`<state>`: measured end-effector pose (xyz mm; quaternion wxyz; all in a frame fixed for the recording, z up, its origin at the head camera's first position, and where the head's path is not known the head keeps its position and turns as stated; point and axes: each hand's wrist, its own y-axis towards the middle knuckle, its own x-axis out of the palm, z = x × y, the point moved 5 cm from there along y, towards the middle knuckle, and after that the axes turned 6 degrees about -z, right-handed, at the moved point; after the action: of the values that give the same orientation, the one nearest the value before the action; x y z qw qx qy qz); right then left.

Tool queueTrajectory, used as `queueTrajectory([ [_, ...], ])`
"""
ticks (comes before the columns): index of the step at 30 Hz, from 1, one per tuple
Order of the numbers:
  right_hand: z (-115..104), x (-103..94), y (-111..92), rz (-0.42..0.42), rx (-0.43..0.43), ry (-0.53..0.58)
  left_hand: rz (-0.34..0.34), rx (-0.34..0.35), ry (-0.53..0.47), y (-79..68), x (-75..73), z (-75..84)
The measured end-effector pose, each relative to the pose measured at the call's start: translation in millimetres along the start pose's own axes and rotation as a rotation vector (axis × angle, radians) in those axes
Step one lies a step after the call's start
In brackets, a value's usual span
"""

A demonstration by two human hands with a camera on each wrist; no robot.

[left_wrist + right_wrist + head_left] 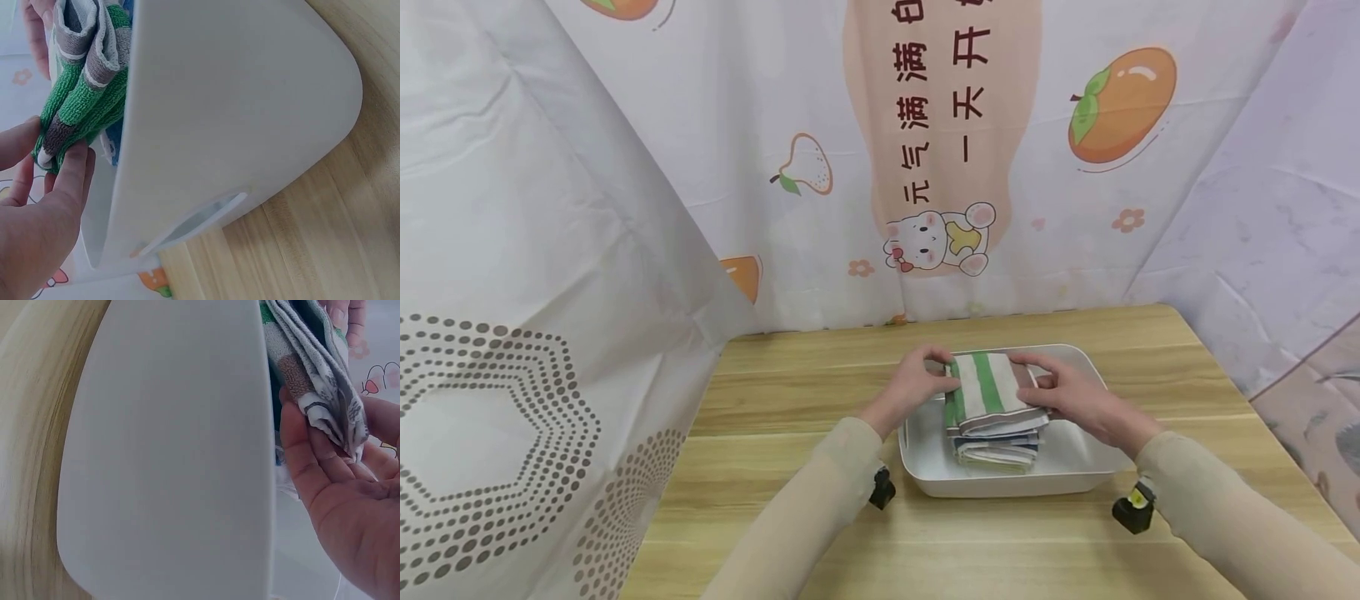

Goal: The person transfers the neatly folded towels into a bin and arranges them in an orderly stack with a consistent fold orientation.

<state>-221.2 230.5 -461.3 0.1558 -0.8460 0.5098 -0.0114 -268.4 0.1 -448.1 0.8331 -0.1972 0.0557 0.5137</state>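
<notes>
A folded towel (988, 387) with green, white and brown stripes lies over a stack of folded towels (997, 452) in a white plastic basin (1078, 462). My left hand (917, 383) grips its left edge; in the left wrist view the thumb and fingers pinch the green folds (78, 103). On the opposite side my right hand (1071, 396) holds the towel's right edge, fingers under the layered folds (319, 381) and thumb on top. Beneath it, a blue-and-white edge and pale layers of the stack show. The basin wall hides part of the stack in both wrist views.
The basin stands on a wood-grain table (790, 467), its slot handle (200, 219) on the left end. A white curtain (820, 225) printed with fruit, a cartoon figure and writing hangs behind the table. Black wrist cameras (1133, 512) sit below both sleeves, near the basin's front.
</notes>
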Motion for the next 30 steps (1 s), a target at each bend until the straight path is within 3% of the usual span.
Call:
queueTrajectory([
  [17, -1.0, -0.9, -2.6, 0.016, 0.027, -0.015, -0.031, 0.038, -0.019, 1.6, 3.8, -0.8],
  [30, -4.3, -4.5, -3.0, 0.054, 0.012, 0.011, -0.014, 0.03, -0.046, 3.0, 4.2, -1.7],
])
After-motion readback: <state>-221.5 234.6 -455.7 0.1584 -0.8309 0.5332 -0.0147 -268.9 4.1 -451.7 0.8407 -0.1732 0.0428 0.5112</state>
